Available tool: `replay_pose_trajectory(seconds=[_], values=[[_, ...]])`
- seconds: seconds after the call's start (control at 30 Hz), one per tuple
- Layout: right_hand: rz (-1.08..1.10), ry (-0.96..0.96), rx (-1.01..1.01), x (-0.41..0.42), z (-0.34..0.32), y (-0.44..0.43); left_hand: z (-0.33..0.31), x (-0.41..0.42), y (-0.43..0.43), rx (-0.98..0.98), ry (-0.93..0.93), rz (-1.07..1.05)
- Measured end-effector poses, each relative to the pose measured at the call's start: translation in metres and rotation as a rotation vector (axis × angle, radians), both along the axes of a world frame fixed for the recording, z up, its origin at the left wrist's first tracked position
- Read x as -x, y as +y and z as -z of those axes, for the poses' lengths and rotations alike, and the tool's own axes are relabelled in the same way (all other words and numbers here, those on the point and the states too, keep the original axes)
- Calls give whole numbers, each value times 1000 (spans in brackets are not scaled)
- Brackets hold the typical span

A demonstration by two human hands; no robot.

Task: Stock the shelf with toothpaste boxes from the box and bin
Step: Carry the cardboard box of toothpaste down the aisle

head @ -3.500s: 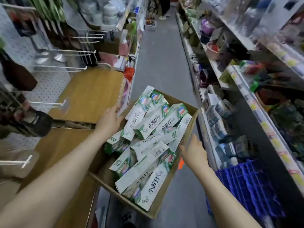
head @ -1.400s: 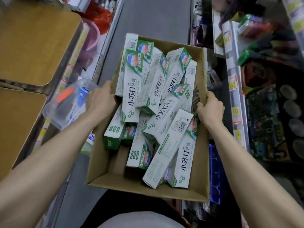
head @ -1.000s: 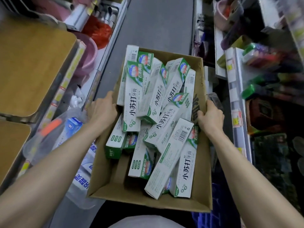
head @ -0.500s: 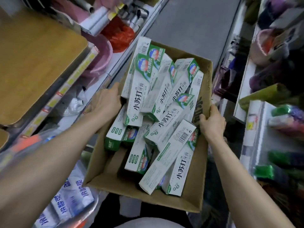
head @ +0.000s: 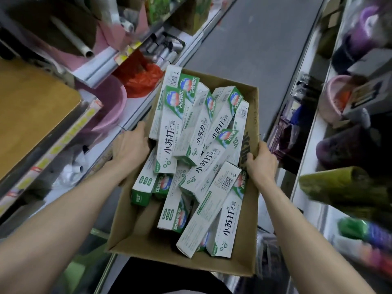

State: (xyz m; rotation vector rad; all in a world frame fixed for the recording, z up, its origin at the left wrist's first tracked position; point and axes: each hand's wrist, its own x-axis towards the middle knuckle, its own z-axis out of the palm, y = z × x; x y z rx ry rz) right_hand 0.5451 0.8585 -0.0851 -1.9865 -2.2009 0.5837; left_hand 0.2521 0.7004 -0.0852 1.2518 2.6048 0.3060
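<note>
At 9 o'clock in the view a wooden shelf board (head: 31, 115) juts in, its left end cut off by the frame. A pink basin (head: 110, 102) and a red bag (head: 144, 79) sit on the lower shelf toward 11 o'clock. The left hand (head: 129, 145) clasps the cardboard box (head: 144, 225) at the box's 9 o'clock wall. Its thumb lies along the rim and its fingers are hidden behind the cardboard. The toothpaste boxes (head: 169, 149) lie jumbled inside, between the two hands, piled mostly toward 12 and 3 o'clock, with bare cardboard at 7 o'clock. The right hand (head: 262, 164) grips the 3 o'clock wall, thumb hooked over the rim to the inside and fingers outside, out of sight. The shelf goods (head: 343, 187) at 3 o'clock in the view are smeared by blur and hard to identify.
</note>
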Motion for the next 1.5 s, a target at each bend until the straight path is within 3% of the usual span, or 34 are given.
replay_pose_trajectory(seconds=[0.23, 0.53, 1.0, 1.5], values=[[79, -38, -22, 26, -3, 142, -1, 37, 165, -23, -67, 90], [195, -49, -41, 48, -33, 347, -28, 71, 400, -28, -14, 153], [194, 7, -84, 52, -36, 695, -46, 79, 749, -47, 2, 197], [334, -47, -91, 114, -46, 1023, -50, 156, 1128, -55, -30, 364]])
